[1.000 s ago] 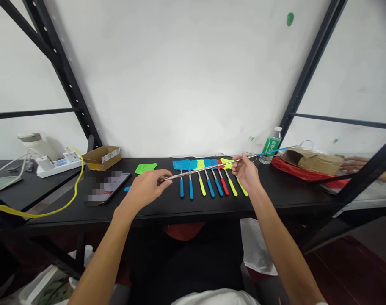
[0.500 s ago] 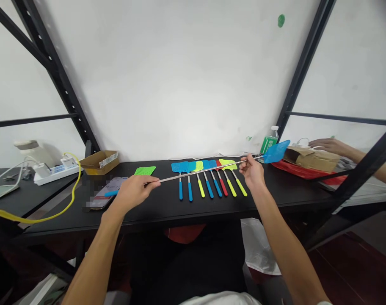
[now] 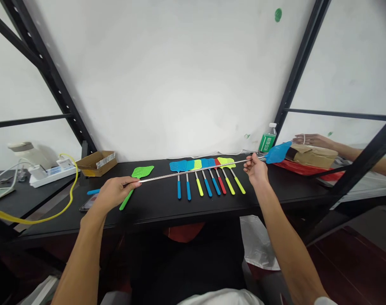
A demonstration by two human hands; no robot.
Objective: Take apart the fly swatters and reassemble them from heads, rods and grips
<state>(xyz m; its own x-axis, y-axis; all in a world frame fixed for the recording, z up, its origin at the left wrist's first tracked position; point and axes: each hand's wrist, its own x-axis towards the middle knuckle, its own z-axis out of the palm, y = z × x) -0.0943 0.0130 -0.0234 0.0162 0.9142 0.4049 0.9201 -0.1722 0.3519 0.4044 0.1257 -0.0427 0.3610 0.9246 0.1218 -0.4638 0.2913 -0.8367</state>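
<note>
Two grips are closed in pinches on the shaft (image 3: 167, 176) of the long blue swatter (image 3: 278, 153), left hand (image 3: 114, 193) left of the swatter row (image 3: 205, 162), right hand (image 3: 257, 170) right, presumably so it's steadied over the row.

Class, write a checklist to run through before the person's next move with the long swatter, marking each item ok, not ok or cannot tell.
1. Left hand grips the long swatter near its blue handle: ok.
2. Right hand holds the rod near the blue head: ok.
3. Bottle upright and capped: ok.
4. Blue head clear of the bottle: cannot tell; they look close, depth is unclear.
5. Heads in the row of swatters all apart: not ok, they overlap.
6. Green swatter lying on the table: ok.
</note>
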